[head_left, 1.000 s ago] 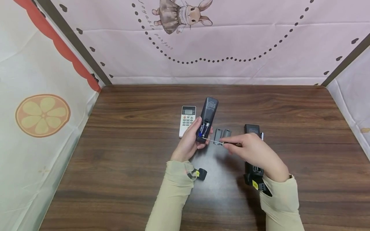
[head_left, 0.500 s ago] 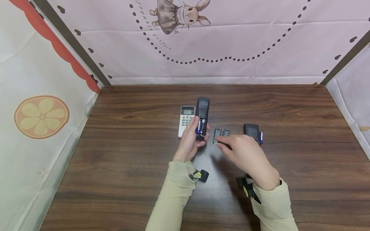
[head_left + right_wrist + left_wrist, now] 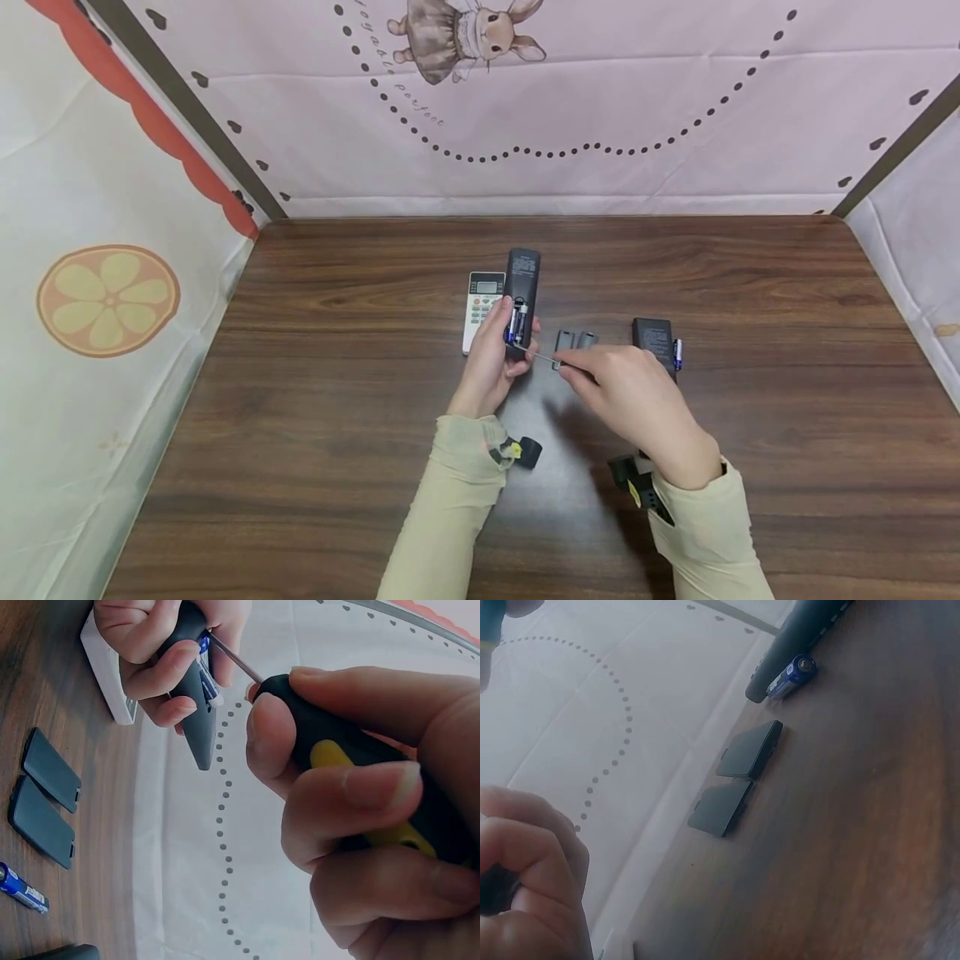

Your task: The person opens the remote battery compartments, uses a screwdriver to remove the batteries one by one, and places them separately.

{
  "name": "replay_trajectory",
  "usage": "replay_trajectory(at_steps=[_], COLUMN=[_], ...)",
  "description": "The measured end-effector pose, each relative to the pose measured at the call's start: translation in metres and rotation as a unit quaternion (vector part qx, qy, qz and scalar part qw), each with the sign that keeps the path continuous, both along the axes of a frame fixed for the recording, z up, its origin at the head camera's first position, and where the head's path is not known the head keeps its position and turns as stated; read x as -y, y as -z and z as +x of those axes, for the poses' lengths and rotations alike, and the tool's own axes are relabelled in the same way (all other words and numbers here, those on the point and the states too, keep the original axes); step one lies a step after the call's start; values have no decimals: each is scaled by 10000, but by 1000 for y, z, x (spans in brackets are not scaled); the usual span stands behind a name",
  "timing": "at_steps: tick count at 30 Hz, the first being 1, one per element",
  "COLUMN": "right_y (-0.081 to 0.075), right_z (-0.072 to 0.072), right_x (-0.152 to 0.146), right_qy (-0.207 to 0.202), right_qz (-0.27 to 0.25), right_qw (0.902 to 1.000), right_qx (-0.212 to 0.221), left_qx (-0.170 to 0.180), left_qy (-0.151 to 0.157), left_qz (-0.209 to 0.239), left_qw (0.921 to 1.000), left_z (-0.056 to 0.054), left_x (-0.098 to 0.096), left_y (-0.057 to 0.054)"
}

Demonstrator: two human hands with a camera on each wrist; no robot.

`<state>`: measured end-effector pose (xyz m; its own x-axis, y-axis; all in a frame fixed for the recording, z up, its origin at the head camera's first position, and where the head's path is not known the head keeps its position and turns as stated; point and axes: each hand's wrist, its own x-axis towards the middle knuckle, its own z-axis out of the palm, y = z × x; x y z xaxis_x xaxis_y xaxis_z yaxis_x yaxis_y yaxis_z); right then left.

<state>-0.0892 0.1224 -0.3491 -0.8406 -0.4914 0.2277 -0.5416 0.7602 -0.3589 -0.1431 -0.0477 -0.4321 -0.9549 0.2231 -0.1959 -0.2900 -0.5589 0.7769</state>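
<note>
In the head view my left hand grips a black remote control, back side up, its battery compartment uncovered. Blue-and-silver batteries lie inside that compartment. My right hand holds a screwdriver with a black and yellow handle, fingers wrapped round it in the right wrist view. Its thin metal shaft reaches to the lower end of the compartment, the tip right at the batteries. The left wrist view shows the curled fingers of my left hand, with little of the remote visible.
A white remote lies just left of the held one. Two dark battery covers rest on the wooden table. Farther right are a second black remote, partly under my right forearm, and a loose blue battery.
The black remote has swung from a rightward tilt to nearly upright and shifted left, overlapping the white remote's edge. My right hand followed leftward with the screwdriver, keeping its tip at the compartment.
</note>
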Motion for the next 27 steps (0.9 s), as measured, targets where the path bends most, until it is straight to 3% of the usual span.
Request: replay_trajectory(at_steps=[5, 27], right_y=[1, 1], right_z=[-1, -4], right_x=[0, -1], right_qy=[-97, -222], right_qz=[-47, -129], right_qw=[9999, 9997], right_qx=[-106, 6], left_qx=[-23, 25], left_qy=[-129, -152], left_qz=[62, 20], left_qw=[9999, 9999], left_z=[0, 0], left_x=[0, 1], left_y=[0, 0])
